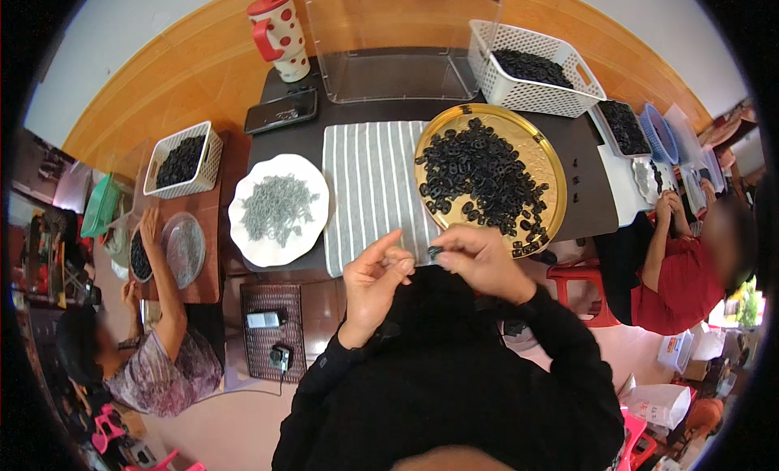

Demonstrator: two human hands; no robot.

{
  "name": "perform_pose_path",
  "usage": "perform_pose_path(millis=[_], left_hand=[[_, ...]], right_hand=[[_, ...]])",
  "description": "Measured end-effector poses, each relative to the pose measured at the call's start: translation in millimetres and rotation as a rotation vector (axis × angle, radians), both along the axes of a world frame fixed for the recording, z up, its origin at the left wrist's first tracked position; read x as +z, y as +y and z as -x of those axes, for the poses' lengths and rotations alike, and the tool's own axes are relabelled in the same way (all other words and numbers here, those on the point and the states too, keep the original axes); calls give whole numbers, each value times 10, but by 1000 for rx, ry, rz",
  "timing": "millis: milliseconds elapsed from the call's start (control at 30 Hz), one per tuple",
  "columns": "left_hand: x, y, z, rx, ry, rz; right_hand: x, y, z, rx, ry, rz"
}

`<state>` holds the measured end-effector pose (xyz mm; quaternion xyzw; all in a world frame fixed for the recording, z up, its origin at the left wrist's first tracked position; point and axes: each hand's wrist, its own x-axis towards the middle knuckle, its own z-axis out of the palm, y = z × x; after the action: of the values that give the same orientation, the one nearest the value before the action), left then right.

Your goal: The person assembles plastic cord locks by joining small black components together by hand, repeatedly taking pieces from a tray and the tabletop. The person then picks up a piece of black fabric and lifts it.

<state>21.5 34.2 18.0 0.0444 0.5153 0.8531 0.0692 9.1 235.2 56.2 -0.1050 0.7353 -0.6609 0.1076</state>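
A: Starting with the head view, the only one: what do you have in your right hand (487, 260)?

B: Your thumb and forefinger are closed in a pinch on a small black piece (435, 251), just out past the fingertips, near the close right corner of the striped cloth (369, 191).

A: And your left hand (371, 283)?

B: It's beside the right, palm partly turned up, fingers loosely curled, thumb and finger tips close together. Whether something tiny sits between them, you cannot tell from here.

A: How should that black piece feel to you?

B: Judging by its looks, very light and stiff, probably hard plastic. Its surface seems smooth, so it might twist or skid if you squeeze off-centre. It doesn't look especially fragile.

A: Where should you grip it?

B: By opposite outer edges, with the pads of your thumb and forefinger, leaving the rest exposed. Similar black pieces (479, 167) lie heaped on the gold tray (557, 167) to your right, many apparently with openings; take one by its rim.

A: And the grey bits (280, 205) on the white plate (242, 219)?

B: They look thin, light and apt to tangle. Pick at the heap's border, lifting one by its end.
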Motion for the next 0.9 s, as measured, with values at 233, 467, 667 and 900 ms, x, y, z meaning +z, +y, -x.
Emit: perform_pose_path(millis=[233, 467, 667, 900], left_hand=[[-25, 28, 50, -23, 39, 34], [-106, 9, 18, -10, -8, 90], [-130, -7, 37, -50, -48, 112], [-125, 37, -11, -104, -51, 153]], right_hand=[[1112, 1116, 1351, -534, 184, 193], [391, 1139, 1210, -119, 331, -744], [133, 895, 1105, -16, 614, -935], [132, 565, 1279, 50, 624, -1125]])
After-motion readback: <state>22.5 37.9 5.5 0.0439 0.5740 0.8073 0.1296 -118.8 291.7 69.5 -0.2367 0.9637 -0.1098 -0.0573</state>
